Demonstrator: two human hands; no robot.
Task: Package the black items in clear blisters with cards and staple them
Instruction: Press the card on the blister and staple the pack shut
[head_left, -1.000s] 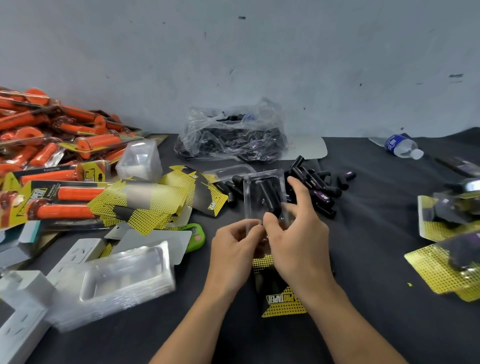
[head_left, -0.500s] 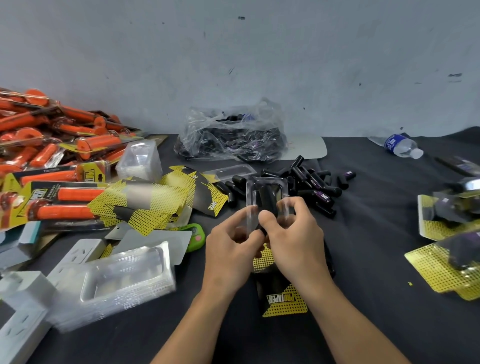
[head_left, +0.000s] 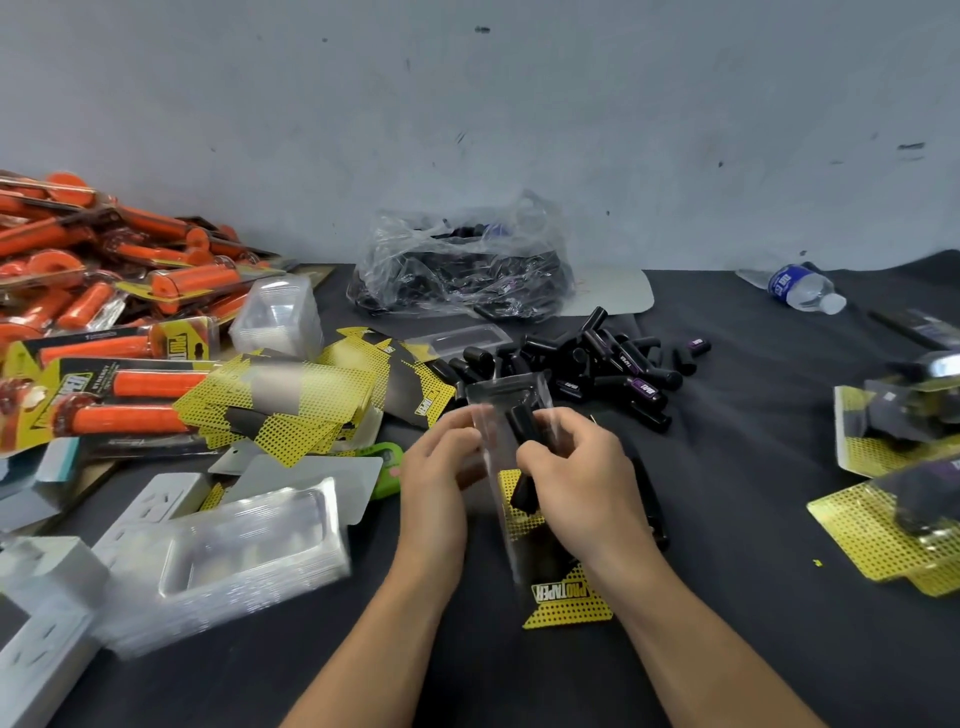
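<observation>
A clear blister (head_left: 498, 410) stands tilted above the table centre, held between both hands. My left hand (head_left: 441, 467) grips its left edge. My right hand (head_left: 576, 473) curls round its right side and a black grip (head_left: 524, 431) inside it. Under the hands lies a yellow-and-black card (head_left: 566, 597) printed PRO TAPER. A heap of loose black grips (head_left: 597, 364) lies just beyond the blister. Behind that sits a clear plastic bag (head_left: 462, 265) with more black items.
Orange packaged grips (head_left: 104, 291) pile up at the left. Yellow cards (head_left: 291, 405) spread beside them. A stack of empty blisters (head_left: 234, 556) sits front left. Finished black packs (head_left: 904, 467) lie at the right edge, a water bottle (head_left: 800, 288) at back right.
Both hands have drawn the blister nearer and lower over the card. The right hand's fingers, stretched along the blister before, now curl round its right side.
</observation>
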